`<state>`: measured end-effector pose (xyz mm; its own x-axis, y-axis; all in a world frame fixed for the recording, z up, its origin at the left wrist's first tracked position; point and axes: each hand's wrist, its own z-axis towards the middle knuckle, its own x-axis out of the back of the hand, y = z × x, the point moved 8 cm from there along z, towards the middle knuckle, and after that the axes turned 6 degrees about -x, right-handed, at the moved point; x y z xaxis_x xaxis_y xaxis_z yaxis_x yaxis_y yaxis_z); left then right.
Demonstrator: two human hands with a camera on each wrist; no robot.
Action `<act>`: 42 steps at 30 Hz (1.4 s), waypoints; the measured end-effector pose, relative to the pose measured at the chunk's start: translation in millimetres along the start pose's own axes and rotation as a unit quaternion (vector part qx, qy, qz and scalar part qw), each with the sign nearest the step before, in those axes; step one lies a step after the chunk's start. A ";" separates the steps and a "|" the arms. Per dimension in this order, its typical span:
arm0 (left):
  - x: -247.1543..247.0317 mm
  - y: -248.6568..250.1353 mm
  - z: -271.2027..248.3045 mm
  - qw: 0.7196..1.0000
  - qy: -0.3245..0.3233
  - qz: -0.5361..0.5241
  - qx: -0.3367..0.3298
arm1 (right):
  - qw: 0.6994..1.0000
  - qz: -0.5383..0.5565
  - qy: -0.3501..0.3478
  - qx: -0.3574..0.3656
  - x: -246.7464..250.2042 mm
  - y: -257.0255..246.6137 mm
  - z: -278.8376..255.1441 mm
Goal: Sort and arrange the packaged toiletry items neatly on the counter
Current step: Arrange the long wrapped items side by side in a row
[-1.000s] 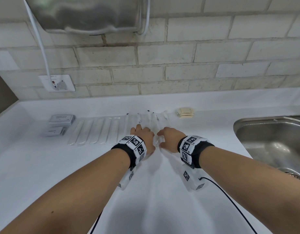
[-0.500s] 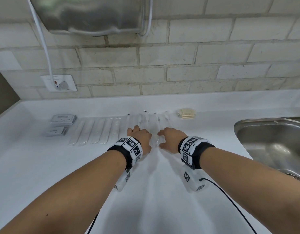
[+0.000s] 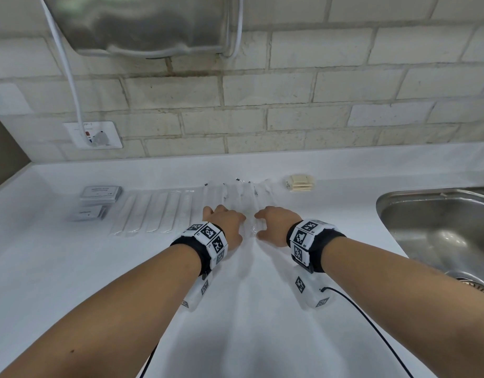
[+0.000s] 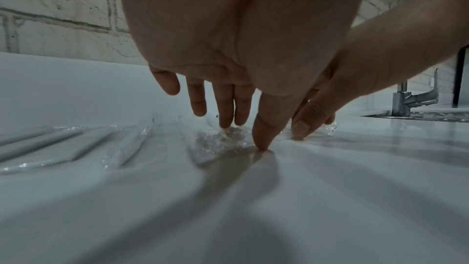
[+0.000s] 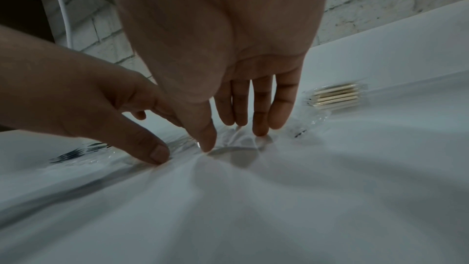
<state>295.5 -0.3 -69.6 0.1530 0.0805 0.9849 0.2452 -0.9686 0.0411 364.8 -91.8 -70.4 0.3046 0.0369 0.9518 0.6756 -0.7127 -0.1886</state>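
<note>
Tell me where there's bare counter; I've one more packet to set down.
Free: the counter in front of both hands, between the forearms; also between the tan packets and the sink. Crowded: the back row, from the grey boxes through the white packets to the clear packets under the left hand and right hand.

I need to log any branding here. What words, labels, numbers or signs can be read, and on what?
Wall socket plate: a short printed mark by the cord, too blurred to read.
Upper grey box: lines of print, too small to read.
Lower grey box: a small mark, unreadable.
Wrist bands: square black-and-white code markers with tiny characters, not legible.
Clear packets: dark print, unreadable.
</note>
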 end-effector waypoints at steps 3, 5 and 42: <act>-0.3 0.1 0.3 1.000 -0.001 -0.004 0.003 | 1.000 0.000 0.001 -0.002 0.1 0.2 -0.3; 0.2 0.1 0.6 1.000 0.001 -0.002 0.004 | 1.000 0.002 0.001 -0.004 0.0 0.6 -0.5; -1.9 44.7 -7.9 0.996 -0.027 0.043 -0.073 | 0.998 0.050 0.003 -0.042 -4.0 37.4 1.9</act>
<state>298.6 -45.5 -68.3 0.2206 0.0045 0.9754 0.0881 -0.9960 -0.0154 390.1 -117.2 -81.8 0.3639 -0.0408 0.9306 0.5836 -0.7686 -0.2619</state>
